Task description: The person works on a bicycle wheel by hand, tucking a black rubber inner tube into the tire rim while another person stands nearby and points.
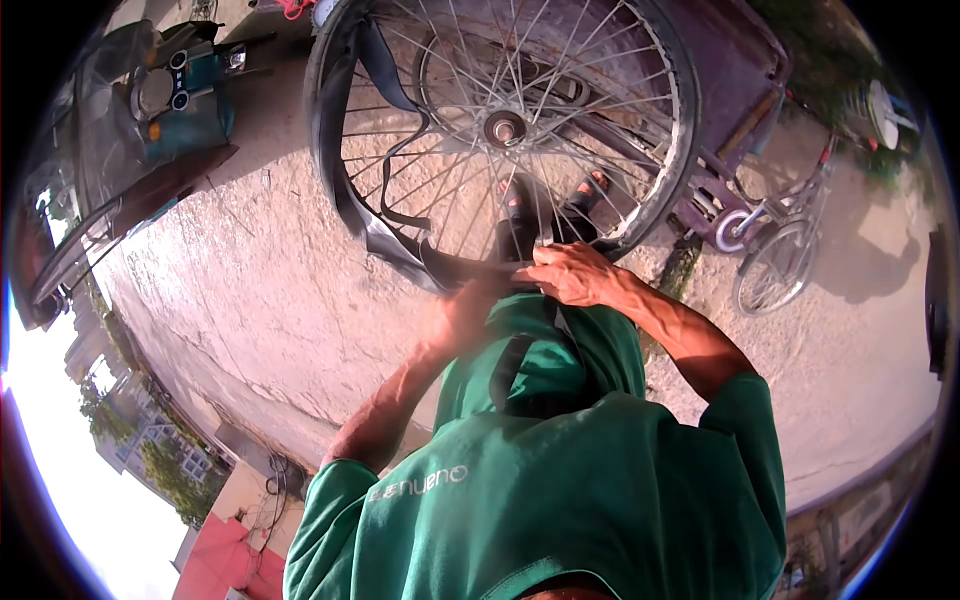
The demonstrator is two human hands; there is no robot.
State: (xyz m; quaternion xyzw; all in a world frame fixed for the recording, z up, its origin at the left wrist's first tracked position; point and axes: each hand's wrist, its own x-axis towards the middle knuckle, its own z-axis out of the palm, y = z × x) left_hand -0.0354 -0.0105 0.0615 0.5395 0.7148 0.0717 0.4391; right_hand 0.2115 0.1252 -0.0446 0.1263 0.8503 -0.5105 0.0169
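A spoked bicycle wheel [505,128] fills the upper middle. Along its left and lower rim, a black tire [352,200] hangs partly off, with a narrow black strip looping loose across the spokes. My right hand [568,272] has its fingers bent closed on the tire at the bottom of the rim. Just left and lower, my left hand [470,305] is smeared by motion near the same stretch of tire; I cannot make out its fingers. My sandalled feet show behind the spokes.
A parked motor scooter [180,105] is at upper left. A purple metal cart [745,75] stands behind the wheel, a bicycle [775,265] to the right. A small white object [878,118] sits by plants at upper right. Cracked concrete [250,300] lies underfoot; buildings edge the lower left.
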